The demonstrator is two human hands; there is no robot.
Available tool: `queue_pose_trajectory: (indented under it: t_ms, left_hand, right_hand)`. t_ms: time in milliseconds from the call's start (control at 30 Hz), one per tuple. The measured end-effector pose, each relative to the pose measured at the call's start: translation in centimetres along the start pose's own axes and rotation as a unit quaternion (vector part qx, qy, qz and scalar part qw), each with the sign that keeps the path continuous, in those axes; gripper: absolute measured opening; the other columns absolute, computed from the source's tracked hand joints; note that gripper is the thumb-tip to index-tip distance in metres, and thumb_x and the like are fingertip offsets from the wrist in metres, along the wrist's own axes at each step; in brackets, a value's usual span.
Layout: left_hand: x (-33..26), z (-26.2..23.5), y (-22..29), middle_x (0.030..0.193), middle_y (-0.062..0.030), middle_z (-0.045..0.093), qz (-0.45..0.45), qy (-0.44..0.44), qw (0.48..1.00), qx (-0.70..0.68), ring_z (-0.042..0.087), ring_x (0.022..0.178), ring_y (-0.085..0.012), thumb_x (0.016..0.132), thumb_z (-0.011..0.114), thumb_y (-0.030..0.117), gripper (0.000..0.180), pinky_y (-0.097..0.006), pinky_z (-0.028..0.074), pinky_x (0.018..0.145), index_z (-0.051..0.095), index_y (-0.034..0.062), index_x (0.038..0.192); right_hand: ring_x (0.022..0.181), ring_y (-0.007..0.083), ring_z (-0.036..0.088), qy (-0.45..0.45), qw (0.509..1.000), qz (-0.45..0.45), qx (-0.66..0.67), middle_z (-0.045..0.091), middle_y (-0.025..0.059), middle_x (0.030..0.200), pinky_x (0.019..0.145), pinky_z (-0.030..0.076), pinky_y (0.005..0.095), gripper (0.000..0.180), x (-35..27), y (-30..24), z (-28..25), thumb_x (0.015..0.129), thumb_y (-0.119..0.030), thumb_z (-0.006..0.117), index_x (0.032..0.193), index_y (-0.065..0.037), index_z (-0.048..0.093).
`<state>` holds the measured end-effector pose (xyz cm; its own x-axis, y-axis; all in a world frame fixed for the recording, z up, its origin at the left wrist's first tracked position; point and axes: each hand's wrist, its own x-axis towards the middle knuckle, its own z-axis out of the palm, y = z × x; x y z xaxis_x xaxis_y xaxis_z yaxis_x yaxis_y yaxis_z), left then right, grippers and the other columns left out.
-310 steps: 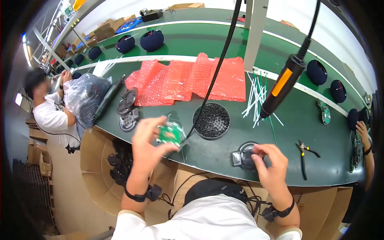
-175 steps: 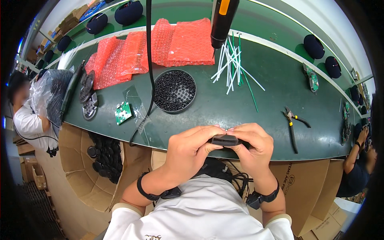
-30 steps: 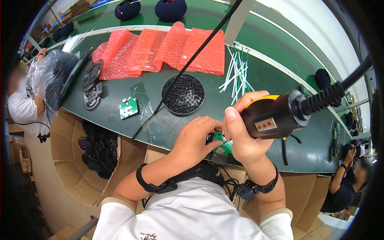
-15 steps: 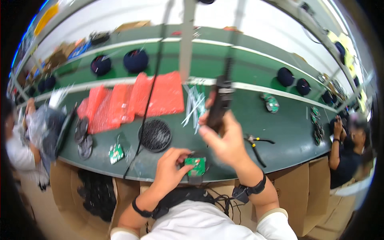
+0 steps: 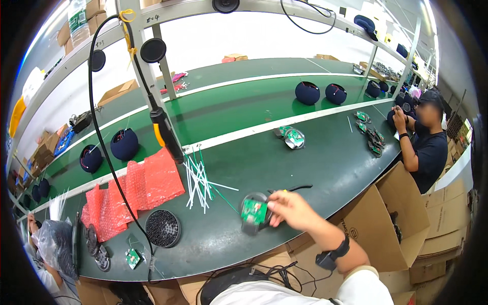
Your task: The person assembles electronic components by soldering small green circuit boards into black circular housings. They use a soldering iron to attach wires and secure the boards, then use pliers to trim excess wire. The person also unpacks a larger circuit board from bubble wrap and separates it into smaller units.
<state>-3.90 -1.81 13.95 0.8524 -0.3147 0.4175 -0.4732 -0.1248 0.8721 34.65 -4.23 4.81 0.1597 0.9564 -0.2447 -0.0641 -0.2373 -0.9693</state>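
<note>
On the green bench (image 5: 315, 152), our right hand (image 5: 290, 209) now sets down the grey housing (image 5: 252, 219), fingers pinching its green circuit board (image 5: 253, 211), the hanging screwdriver (image 5: 166, 133) released, our left hand out of sight

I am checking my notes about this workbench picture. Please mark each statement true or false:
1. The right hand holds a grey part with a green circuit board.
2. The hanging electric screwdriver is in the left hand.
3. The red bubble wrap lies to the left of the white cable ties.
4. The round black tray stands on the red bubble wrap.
1. True. The right hand grips the grey part carrying the green circuit board, at the belt's near edge.
2. False. The electric screwdriver hangs free on its cable; no hand touches it, and the left hand is out of view.
3. True. The red bubble wrap lies left of the white cable ties.
4. False. The round black tray sits on the belt, just in front of the wrap.
</note>
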Motion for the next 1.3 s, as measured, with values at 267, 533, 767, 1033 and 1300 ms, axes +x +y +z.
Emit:
queue_pose_trajectory:
  t_ms: [267,533,767,1033,1300]
  left_hand:
    - [0.8,1.6,0.7,0.09,-0.0194,0.065,0.024,0.149,0.983,-0.103,0.064,0.075,-0.039,0.106,0.056,0.015,0.023,-0.045,0.051,0.064,0.07,-0.0025,0.098]
    - [-0.1,0.9,1.0,0.101,-0.0189,0.069,0.016,0.012,0.996,-0.092,0.067,0.087,-0.0379,0.107,0.057,0.016,0.021,-0.043,0.054,0.073,0.072,0.0017,0.103]
    - [-0.6,2.2,3.0,0.11,-0.0184,0.071,0.005,-0.066,0.996,-0.067,0.07,0.098,-0.0369,0.107,0.058,0.018,0.021,-0.042,0.057,0.081,0.074,0.0054,0.107]
    - [-9.5,-5.3,6.9,0.08,-0.0088,0.068,-0.085,0.54,0.825,0.144,0.065,0.069,-0.0173,0.091,0.075,0.005,0.014,-0.031,0.051,0.061,0.068,0.0026,0.08]
    - [-19.1,-31.0,-2.1,0.102,-0.0102,0.075,-0.37,0.55,0.528,0.531,0.073,0.093,-0.0266,0.085,0.081,0.014,0.03,-0.039,0.057,0.083,0.073,0.0062,0.113]
  right_hand:
    - [0.067,0.0185,0.07,0.308,0.944,-0.12,0.002,0.067,0.0127,0.093,0.057,0.059,0.0295,0.032,9.5,-0.3,-14.9,0.103,-0.009,0.062,0.131,0.003,0.05]
    - [0.065,0.0167,0.066,0.324,0.945,-0.044,0.031,0.067,0.0096,0.088,0.057,0.057,0.0283,0.023,11.8,1.9,-22.8,0.104,-0.006,0.059,0.126,-0.001,0.054]
    - [0.064,0.0134,0.065,0.215,0.975,-0.042,-0.04,0.067,0.0066,0.088,0.058,0.058,0.0259,0.03,13.1,2.0,-16.1,0.1,-0.006,0.064,0.129,0.001,0.062]
    - [0.056,0.0039,0.048,0.146,0.949,-0.187,-0.208,0.055,-0.0043,0.078,0.046,0.039,0.0235,0.017,4.0,0.1,-5.4,0.095,-0.002,0.066,0.111,-0.006,0.065]
    - [0.055,0.0156,0.06,0.124,0.861,-0.227,-0.438,0.061,0.0047,0.071,0.053,0.046,0.0306,0.017,-1.1,5.0,5.9,0.083,-0.01,0.083,0.083,-0.005,0.067]
